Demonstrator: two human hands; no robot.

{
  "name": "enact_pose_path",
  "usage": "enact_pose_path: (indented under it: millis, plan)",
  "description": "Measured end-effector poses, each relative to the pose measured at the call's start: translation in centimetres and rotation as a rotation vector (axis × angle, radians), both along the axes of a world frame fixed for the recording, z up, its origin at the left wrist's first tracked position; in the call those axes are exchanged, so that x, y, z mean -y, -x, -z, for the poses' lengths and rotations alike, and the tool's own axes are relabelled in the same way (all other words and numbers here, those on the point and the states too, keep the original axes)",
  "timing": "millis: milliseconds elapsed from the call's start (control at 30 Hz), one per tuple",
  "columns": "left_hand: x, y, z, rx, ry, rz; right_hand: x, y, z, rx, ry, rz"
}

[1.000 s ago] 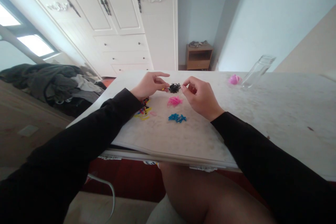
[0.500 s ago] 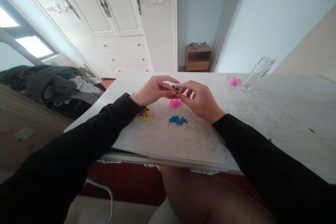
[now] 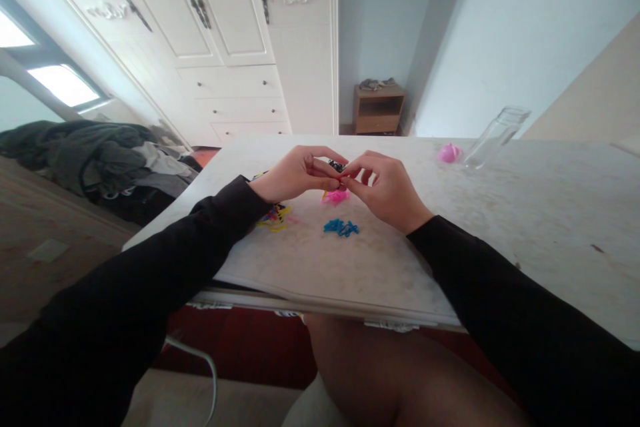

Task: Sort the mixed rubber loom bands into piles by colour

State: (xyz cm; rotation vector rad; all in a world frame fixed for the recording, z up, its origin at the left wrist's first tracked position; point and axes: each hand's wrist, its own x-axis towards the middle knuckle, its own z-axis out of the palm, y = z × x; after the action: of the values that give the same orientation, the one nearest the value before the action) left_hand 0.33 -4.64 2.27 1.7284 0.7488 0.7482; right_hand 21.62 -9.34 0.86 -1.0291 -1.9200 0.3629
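Note:
My left hand (image 3: pixel 304 173) and my right hand (image 3: pixel 385 187) meet over the table, thumbs and fingertips pinched together. What sits between the fingertips is too small to make out. Just behind the fingers lies a dark pile of small bits (image 3: pixel 337 165), partly covered. Below the hands is a pile of pink rubbery loops or strips (image 3: pixel 336 197), and nearer to me a pile of blue ones (image 3: pixel 341 227). Beside my left wrist, a mixed pile of yellow, red and dark blue pieces (image 3: pixel 274 219) is partly hidden by the sleeve.
The pale marbled table (image 3: pixel 300 267) has its front edge just above my legs. Toward the back right stand a clear glass bottle (image 3: pixel 495 138) and a round pink object (image 3: pixel 450 153). A white wardrobe (image 3: pixel 300 47) and a small wooden cabinet (image 3: pixel 380 110) are beyond.
The pinched fingertips of both hands have shifted slightly, staying together over the piles. The piles keep their places on the table; the view has moved a little.

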Motion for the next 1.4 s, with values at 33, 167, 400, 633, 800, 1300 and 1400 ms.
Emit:
enact_pose_path:
  millis: [33, 167, 400, 633, 800, 1300, 1400]
  plan:
    - [0.0, 0.0, 0.0, -0.001, 0.004, -0.003, 0.0, 0.0, 0.0, -0.001, -0.003, 0.008]
    - [0.1, 0.0, -0.1, -0.008, 0.018, -0.023, 0.0, 0.0, -0.1, -0.025, -0.03, 0.055]
    - [-0.1, 0.1, 0.1, 0.004, -0.007, -0.053, 0.0, -0.1, -0.2, -0.04, -0.044, 0.063]
    - [-0.3, 0.2, 0.2, 0.001, -0.033, -0.076, -0.1, -0.8, -0.9, -0.036, -0.05, 0.152]
    - [-0.6, 0.4, 0.6, 0.012, -0.03, -0.093, -1.4, -4.5, -1.2, 0.052, 0.008, 0.125]
    - [-0.3, 0.4, 0.4, -0.022, -0.038, -0.1, -3.0, -10.5, -0.9, 0.294, 0.166, -0.024]
    - [-0.1, 0.3, 0.2, -0.033, -0.041, -0.079, -2.5, -9.6, -1.1, 0.217, 0.09, 0.051]
